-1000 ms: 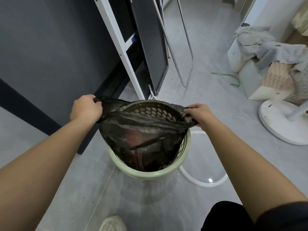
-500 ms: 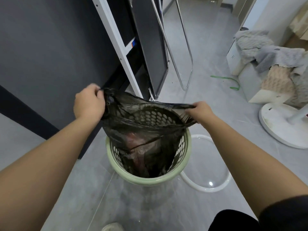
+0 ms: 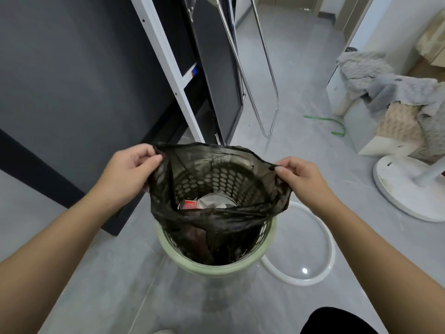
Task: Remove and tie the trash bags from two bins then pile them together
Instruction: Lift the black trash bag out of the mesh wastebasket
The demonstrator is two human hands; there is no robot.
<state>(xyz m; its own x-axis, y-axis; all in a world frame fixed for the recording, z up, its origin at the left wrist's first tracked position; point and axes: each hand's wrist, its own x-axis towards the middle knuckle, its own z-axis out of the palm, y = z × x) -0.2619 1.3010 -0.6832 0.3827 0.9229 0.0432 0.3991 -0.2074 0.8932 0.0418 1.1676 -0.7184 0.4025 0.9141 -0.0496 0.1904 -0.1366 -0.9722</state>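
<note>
Both hands, left [image 3: 131,168] and right [image 3: 301,175], pinch the bag [image 3: 216,220] rim, lifted above the bin [image 3: 216,267], its bottom inside. Removal step; next, raise it clear, then tie.

Showing one pale green bin [image 3: 216,267], holding one black trash bag [image 3: 216,220]. Gripping the bag's rim: two hands, one left hand [image 3: 127,169] and one right hand [image 3: 304,175]. Lying on the floor beside the bin: one white ring [image 3: 322,239]. Standing well apart: one white fan base [image 3: 407,186].
</note>
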